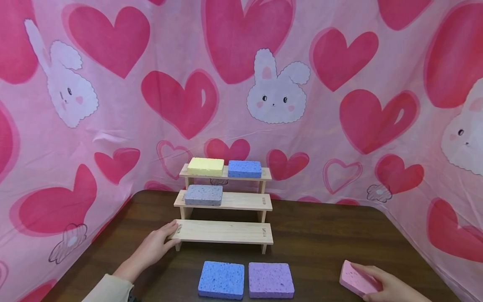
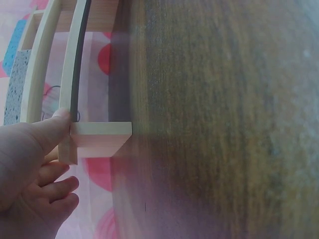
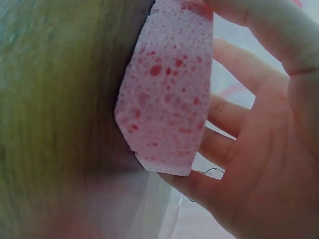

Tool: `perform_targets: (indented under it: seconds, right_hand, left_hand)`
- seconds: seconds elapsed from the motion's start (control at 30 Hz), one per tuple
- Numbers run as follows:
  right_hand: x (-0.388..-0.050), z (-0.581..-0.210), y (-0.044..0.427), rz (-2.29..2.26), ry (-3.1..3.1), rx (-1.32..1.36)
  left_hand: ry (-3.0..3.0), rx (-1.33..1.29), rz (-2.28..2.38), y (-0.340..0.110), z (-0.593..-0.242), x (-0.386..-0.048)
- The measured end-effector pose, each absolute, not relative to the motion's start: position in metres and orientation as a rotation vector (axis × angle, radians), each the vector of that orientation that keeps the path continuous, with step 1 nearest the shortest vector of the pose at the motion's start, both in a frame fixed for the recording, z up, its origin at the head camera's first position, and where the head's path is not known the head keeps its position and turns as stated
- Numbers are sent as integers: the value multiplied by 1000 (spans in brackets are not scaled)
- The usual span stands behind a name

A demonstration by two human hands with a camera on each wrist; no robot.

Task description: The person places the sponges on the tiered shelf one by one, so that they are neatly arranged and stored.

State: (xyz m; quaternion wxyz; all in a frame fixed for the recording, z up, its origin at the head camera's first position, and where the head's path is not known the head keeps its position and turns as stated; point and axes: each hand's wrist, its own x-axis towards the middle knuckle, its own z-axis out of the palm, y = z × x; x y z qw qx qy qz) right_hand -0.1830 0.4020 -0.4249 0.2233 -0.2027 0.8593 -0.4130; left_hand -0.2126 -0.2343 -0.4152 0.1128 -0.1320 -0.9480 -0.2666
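Observation:
My left hand (image 1: 152, 245) grips the left end of the lowest step of a three-step wooden stand (image 1: 226, 231). In the left wrist view its thumb (image 2: 52, 127) lies against the front edge of that board. At the right, my right hand (image 1: 390, 285) holds a pink sponge (image 1: 356, 279) by its edges, close to the tabletop. Speckled pores show on the pink sponge (image 3: 167, 94) in the right wrist view. On the top step sit a yellow sponge (image 1: 205, 166) and a blue sponge (image 1: 244, 169). A grey sponge (image 1: 203, 195) rests at the left of the middle step.
In front of the stand, a second blue sponge (image 1: 221, 279) and a purple sponge (image 1: 271, 280) lie side by side on the dark wooden table (image 1: 317, 239). A pink curtain (image 1: 234, 109) with hearts and rabbits hangs behind and along both sides.

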Motion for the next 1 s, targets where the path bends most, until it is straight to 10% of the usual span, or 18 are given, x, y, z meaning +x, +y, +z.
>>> perform_targets:
  seconds: [1.0]
  right_hand:
    - [-195,-411,368,-821,2937,-772]
  left_hand:
    - [-2770,-396,-779,-234,-416,-215]
